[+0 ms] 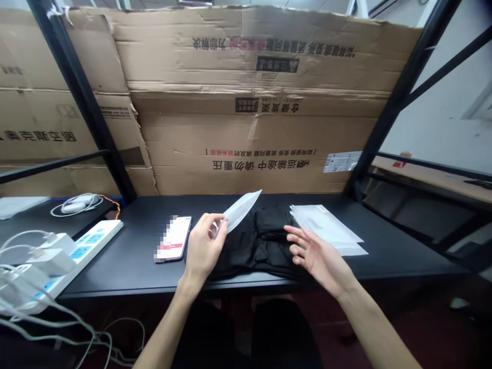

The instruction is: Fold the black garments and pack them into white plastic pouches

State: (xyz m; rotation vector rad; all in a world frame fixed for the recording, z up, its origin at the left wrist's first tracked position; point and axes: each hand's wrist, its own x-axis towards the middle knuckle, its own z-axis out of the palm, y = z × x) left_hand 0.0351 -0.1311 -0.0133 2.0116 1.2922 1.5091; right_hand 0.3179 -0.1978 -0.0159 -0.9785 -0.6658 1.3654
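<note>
Over front of black table (134,266): thin translucent white plastic bag (242,207) held raised, left hand (202,251) grip pinched on lower end. Light, floppy, slick; best taken at edge. Right hand (317,256) grip released, hovering just above soft folded black cloth garment (265,246).

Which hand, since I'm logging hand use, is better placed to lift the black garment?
Probably the right hand: open, it hovers at the black garment, while the left hand holds a white bag.
</note>
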